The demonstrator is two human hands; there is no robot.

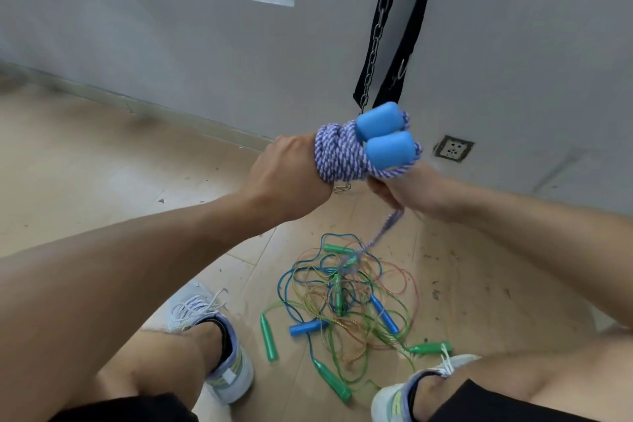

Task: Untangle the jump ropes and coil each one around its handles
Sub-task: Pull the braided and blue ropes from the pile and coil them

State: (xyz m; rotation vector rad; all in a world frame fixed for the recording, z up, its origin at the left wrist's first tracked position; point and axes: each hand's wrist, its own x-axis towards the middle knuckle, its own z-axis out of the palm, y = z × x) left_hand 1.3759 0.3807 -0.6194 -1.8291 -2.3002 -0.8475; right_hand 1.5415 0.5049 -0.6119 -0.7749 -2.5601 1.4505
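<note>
— Where's the rope?
— Centre frame — left hand point(291, 175) grips the two blue handles point(385, 135), purple-white rope point(339, 156) coiled round them.
— The other?
— Right hand point(407, 188) pinches the trailing end, fingers curled.

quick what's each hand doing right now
Left hand: grips the bundle of two blue foam handles wrapped in purple-white rope.
Right hand: pinches the loose rope tail, which is blurred.

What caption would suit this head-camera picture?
Both hands wind a purple-white rope around its blue handles above a tangle of ropes.
</note>
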